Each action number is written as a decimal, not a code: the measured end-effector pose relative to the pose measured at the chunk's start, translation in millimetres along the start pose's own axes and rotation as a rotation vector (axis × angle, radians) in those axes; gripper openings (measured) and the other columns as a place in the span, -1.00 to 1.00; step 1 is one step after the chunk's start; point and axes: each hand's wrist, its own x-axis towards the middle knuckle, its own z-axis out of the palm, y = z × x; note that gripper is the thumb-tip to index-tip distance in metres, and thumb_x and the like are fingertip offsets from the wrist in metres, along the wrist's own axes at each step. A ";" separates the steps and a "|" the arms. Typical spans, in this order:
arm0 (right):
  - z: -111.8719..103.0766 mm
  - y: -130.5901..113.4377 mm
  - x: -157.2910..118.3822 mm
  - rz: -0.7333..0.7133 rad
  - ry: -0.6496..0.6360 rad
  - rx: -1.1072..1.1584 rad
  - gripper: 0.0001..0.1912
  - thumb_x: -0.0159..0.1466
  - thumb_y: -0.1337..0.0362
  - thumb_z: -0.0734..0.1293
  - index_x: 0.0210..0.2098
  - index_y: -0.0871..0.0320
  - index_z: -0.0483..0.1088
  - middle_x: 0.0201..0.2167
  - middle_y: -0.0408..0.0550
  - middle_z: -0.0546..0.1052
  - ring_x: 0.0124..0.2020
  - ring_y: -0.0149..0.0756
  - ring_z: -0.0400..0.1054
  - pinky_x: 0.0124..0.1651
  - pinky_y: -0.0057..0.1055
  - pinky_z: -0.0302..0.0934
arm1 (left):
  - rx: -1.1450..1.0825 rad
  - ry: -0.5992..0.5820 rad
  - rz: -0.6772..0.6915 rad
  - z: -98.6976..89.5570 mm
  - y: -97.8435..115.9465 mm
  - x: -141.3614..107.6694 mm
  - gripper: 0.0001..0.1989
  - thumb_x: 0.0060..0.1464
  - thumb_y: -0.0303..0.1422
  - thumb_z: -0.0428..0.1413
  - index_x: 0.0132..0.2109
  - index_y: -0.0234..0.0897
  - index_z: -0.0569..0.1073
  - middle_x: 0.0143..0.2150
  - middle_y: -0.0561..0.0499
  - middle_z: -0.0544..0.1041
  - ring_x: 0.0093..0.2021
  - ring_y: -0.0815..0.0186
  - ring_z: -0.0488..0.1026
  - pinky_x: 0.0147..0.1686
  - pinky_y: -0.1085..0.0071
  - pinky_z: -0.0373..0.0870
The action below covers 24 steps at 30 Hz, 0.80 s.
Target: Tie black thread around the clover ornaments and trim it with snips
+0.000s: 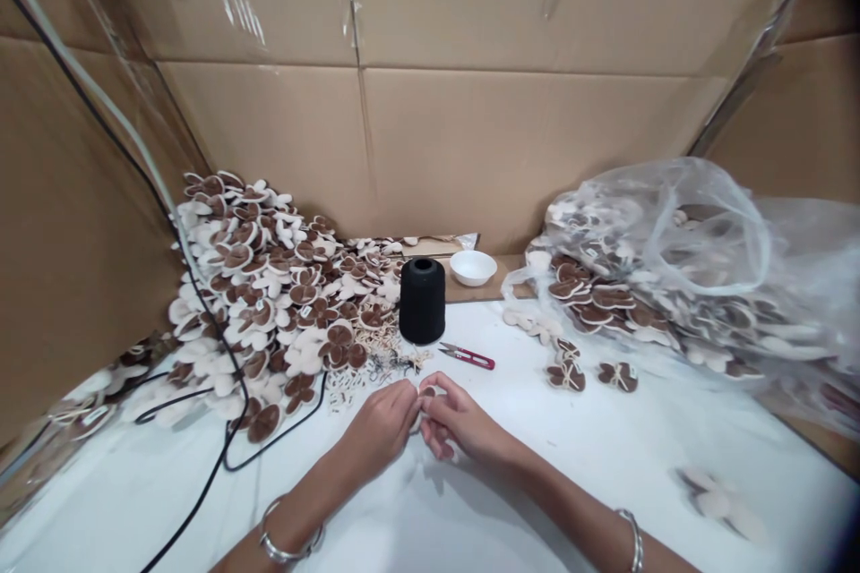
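My left hand (388, 419) and my right hand (462, 419) meet over the white table, fingertips together. Between them is a small brown and cream piece (415, 421), mostly covered by the fingers. The left fingers are closed on it, and the right thumb and fingers pinch at its edge. Just beyond the hands lie red-handled thread snips (468, 356), with a black thread cone (423, 301) standing behind them. Short cream loops (382, 346) are heaped left of the cone.
A big pile of brown and cream fabric shapes (248, 286) fills the left. On the right, a clear plastic bag (705, 260) holds more. A white bowl (473, 268) sits behind the cone. Black cable (235, 430) crosses the left side; cardboard walls (470, 134) enclose the table.
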 end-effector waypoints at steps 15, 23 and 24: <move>5.2 5.2 7.5 -0.286 0.060 0.197 -0.68 0.26 0.08 0.34 -0.30 0.08 0.11 -0.64 -0.33 0.36 -0.76 -0.58 0.02 -0.71 -0.60 -0.16 | -0.846 0.271 -0.555 0.9 26.8 19.6 -0.64 0.23 -0.10 -0.02 -0.42 -0.24 0.20 -0.55 0.17 0.22 -0.55 0.44 0.19 -0.52 0.50 0.18; 12.2 0.4 -11.3 -0.267 -0.035 0.149 -0.72 0.28 0.13 0.33 -0.30 0.10 0.13 -0.59 -0.29 0.40 -0.68 -0.55 0.12 -0.61 -0.58 -0.06 | -1.225 0.669 -0.641 -20.4 -19.6 25.5 -0.61 0.04 -0.16 0.21 -0.43 -0.23 0.15 -0.58 0.21 0.22 -0.60 0.50 0.24 -0.56 0.57 0.21; 11.6 0.5 -11.9 -0.258 -0.041 0.159 -0.73 0.29 0.13 0.33 -0.28 0.10 0.14 -0.59 -0.28 0.39 -0.67 -0.55 0.14 -0.59 -0.57 -0.04 | -1.206 0.636 -0.616 -27.1 -25.4 25.0 -0.63 0.08 -0.16 0.18 -0.42 -0.23 0.16 -0.56 0.20 0.24 -0.58 0.49 0.27 -0.54 0.57 0.22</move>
